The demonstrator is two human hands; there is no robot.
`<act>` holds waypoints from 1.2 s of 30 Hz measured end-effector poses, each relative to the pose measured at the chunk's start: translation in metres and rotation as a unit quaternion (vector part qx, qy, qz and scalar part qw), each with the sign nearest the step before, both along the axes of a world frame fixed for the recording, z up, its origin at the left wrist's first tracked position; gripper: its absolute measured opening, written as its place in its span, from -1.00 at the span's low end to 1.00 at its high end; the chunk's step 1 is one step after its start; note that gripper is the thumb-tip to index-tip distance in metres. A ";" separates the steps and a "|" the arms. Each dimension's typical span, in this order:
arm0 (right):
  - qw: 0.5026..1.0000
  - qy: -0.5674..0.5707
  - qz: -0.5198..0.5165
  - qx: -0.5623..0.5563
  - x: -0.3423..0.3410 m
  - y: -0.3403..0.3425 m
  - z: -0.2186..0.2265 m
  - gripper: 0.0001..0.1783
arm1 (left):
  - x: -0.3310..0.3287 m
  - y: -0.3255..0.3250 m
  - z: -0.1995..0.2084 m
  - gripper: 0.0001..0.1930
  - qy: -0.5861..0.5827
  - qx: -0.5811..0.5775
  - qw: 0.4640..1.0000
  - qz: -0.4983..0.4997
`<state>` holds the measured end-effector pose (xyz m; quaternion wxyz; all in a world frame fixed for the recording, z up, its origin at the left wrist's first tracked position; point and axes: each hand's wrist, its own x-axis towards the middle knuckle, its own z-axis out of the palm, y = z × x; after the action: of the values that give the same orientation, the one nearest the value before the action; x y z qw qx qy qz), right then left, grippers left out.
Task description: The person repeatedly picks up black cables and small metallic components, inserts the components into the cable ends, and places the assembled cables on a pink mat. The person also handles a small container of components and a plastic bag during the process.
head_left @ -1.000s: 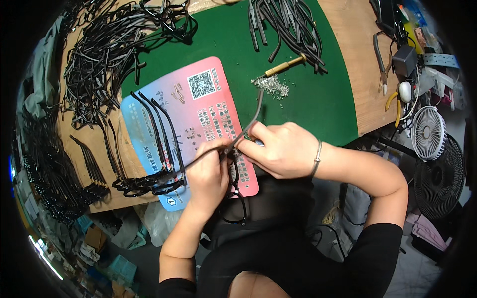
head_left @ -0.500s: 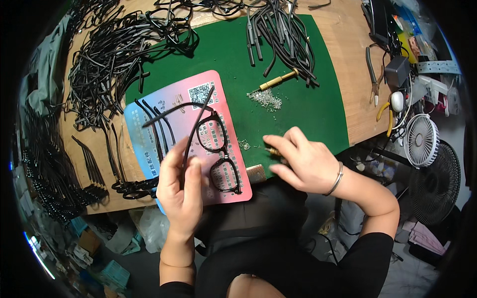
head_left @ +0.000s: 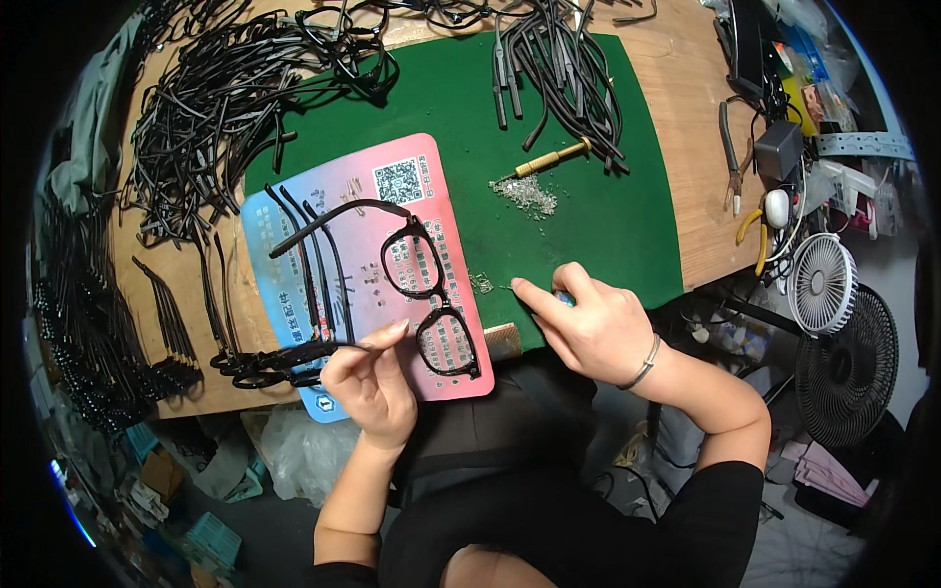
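My left hand [head_left: 377, 392] pinches a thin black eyeglass temple [head_left: 338, 345], which points left over other black frames [head_left: 265, 367]. Beside it, a black glasses frame [head_left: 438, 304] lies on the pink and blue printed mat [head_left: 343, 265], with one temple [head_left: 343, 208] spread toward the left. My right hand [head_left: 598, 328] is curled around a slim tool with a blue end [head_left: 564, 297], mostly hidden by the fingers. Its index fingertip is down on the green mat [head_left: 588, 225], close to a small cluster of metal screws [head_left: 480, 283].
A brass-coloured screwdriver [head_left: 544, 160] lies by a pile of tiny clear or silvery parts [head_left: 529, 196]. Black temples are heaped at the back [head_left: 559, 78] and the left [head_left: 206, 127]. Pliers [head_left: 730, 157] and a white fan [head_left: 821, 284] stand at the right.
My left hand has lowered and swung the loose temple from upright, across the frame, to pointing left. My right hand has shifted slightly, bringing the index fingertip closer to the screws.
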<state>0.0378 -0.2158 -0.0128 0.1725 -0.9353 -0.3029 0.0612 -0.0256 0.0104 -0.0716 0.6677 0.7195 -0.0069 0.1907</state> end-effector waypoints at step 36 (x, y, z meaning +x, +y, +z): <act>0.996 0.039 -0.033 0.079 0.000 -0.003 -0.010 -0.63 | -0.006 -0.006 0.018 -0.80 -0.075 0.378 0.910 -0.152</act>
<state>0.0376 -0.2183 -0.0232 0.2590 -0.9252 -0.2690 0.0676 -0.0316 0.0048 -0.0533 0.3638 0.8920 -0.2383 0.1236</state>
